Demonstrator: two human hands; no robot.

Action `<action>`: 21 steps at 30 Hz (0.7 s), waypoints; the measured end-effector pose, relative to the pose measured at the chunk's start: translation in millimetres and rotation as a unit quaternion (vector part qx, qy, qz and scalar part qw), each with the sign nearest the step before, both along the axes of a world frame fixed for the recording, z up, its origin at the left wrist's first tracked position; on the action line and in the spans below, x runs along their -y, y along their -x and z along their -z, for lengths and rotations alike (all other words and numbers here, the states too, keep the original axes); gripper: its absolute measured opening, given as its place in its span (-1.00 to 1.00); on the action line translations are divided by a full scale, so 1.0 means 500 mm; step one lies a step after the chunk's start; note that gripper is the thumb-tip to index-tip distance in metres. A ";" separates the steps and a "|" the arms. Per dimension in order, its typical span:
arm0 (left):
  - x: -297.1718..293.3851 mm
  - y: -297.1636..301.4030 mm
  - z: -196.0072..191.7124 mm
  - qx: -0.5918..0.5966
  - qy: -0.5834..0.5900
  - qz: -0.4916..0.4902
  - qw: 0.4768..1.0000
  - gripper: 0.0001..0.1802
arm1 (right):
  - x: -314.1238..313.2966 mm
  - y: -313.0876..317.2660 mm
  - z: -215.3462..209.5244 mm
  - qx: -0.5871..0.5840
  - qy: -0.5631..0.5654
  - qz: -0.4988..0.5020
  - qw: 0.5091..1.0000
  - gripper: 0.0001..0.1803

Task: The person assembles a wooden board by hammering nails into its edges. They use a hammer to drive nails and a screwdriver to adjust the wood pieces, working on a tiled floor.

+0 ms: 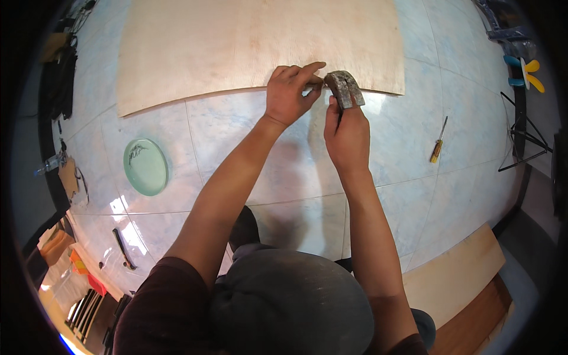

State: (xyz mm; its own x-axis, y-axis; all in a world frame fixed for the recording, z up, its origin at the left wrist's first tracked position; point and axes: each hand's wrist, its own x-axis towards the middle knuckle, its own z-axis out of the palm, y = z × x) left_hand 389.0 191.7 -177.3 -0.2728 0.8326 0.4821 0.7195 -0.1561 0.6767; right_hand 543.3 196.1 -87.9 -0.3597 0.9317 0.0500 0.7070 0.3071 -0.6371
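Observation:
My right hand [348, 139] is closed around a claw hammer [345, 90], whose worn, grey-flecked metal head stands just above the near edge of a large pale plywood sheet [248, 47]. Just left of the hammer head, my left hand [289, 92] rests at that same edge, its thumb and a finger pinched together and another finger stretched out over the wood. Whatever sits in the pinch is too small to make out. The hammer's handle is mostly hidden by my right hand.
A pale green plate [147, 168] with small dark slivers, perhaps nails, lies on the tiled floor at left. Farther right is a screwdriver [437, 148] with a yellow handle. A black-handled tool [123, 248] lies lower left; another wooden panel [455, 278] is at lower right.

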 end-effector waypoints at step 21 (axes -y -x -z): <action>-0.003 0.000 0.002 -0.012 -0.003 0.002 1.000 -0.37 | -0.013 0.019 -0.006 0.002 0.020 0.029 0.999 -0.64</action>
